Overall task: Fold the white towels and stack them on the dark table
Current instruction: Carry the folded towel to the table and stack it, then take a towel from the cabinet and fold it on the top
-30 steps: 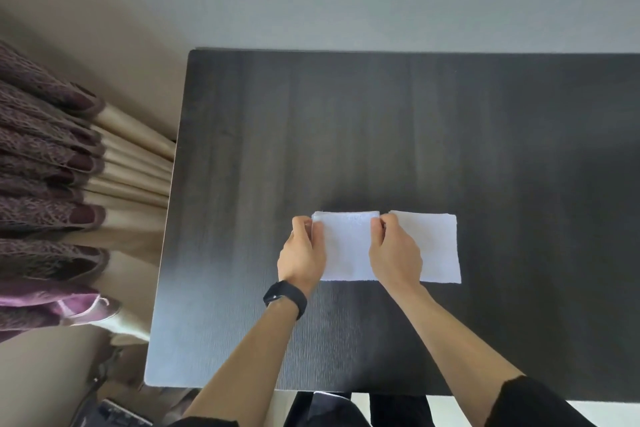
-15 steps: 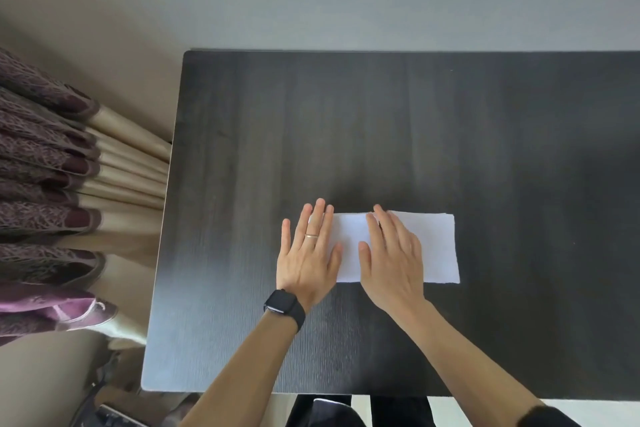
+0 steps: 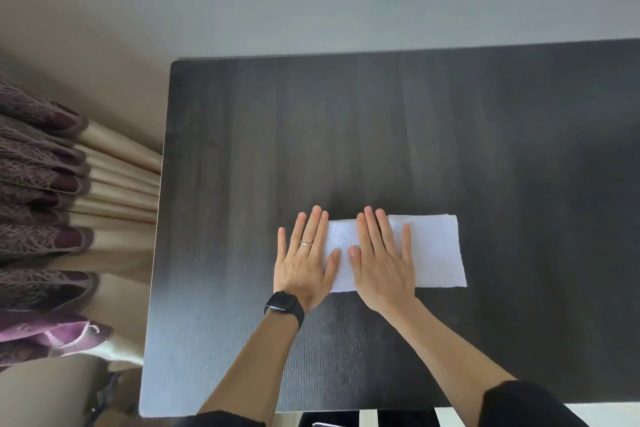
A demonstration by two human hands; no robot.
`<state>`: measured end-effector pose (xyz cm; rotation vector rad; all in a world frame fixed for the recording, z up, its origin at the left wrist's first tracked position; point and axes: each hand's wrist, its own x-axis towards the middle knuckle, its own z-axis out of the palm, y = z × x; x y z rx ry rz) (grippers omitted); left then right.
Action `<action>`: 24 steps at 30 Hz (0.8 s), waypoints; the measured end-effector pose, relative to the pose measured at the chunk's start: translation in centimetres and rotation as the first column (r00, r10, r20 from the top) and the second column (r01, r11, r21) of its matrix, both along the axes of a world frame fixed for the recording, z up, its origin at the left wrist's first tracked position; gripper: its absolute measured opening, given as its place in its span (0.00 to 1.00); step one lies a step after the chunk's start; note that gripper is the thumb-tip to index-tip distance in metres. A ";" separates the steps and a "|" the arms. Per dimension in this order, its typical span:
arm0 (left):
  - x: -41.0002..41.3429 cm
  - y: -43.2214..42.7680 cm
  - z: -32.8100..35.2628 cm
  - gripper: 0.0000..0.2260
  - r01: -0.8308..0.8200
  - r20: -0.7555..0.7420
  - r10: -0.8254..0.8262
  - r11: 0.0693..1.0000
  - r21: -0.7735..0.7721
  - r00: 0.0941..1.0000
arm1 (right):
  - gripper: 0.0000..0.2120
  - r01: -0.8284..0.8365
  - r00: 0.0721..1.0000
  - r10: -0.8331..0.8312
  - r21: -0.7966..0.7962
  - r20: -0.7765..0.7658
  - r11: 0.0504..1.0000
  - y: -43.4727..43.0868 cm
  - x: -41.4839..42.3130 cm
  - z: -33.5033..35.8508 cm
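A white towel point(image 3: 433, 250), folded into a long flat rectangle, lies on the dark table point(image 3: 381, 132) near its front middle. My left hand point(image 3: 303, 260), with a ring and a black wrist watch, lies flat with straight fingers over the towel's left end and partly on the bare table. My right hand point(image 3: 382, 260) presses flat on the towel's middle, fingers spread and pointing away from me. The two hands hide the towel's left half except for a strip between them. Only this one towel is in view.
Folded purple and beige curtains point(image 3: 62, 204) hang just past the table's left edge. A pale wall runs behind the far edge. The table's near edge lies close to my body, with dark clothing below it.
A second ago both hands pinched the towel's far edge. They let go, opened and now lie flat on it, the right hand having slid slightly right along the cloth.
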<state>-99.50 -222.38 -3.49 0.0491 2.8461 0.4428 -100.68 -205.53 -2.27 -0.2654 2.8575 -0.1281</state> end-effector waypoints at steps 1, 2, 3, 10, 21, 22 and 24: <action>-0.2 -0.1 0.0 0.30 0.010 0.008 -0.010 1.000 -0.007 1.000 | 0.29 0.001 1.000 -0.001 0.003 0.012 1.000 -0.1 -0.1 0.1; -0.3 -0.1 0.1 0.30 0.015 0.013 -0.015 1.000 -0.016 1.000 | 0.29 -0.001 1.000 0.001 0.006 0.023 1.000 -0.1 -0.2 0.2; -0.2 0.0 0.2 0.30 0.010 0.016 -0.010 1.000 -0.023 1.000 | 0.29 -0.004 0.999 0.003 0.010 0.035 1.000 -0.1 -0.2 0.4; -0.7 0.6 3.9 0.31 -0.009 0.068 0.014 0.998 -0.070 0.998 | 0.28 0.045 0.996 -0.042 -0.039 0.076 0.998 0.9 -0.3 5.1; -3.7 14.2 18.8 0.25 0.294 0.010 -0.294 0.955 0.031 0.956 | 0.22 0.509 0.783 -0.613 -0.462 -0.103 0.727 18.0 10.1 21.0; -3.6 17.3 20.5 0.23 0.371 -0.023 -0.370 0.928 0.046 0.929 | 0.20 0.537 0.744 -0.654 -0.459 -0.139 0.708 20.6 11.4 22.4; -2.8 24.2 23.9 0.22 0.517 -0.089 -0.510 0.851 0.090 0.855 | 0.17 0.593 0.657 -0.716 -0.424 -0.237 0.685 26.0 14.5 25.6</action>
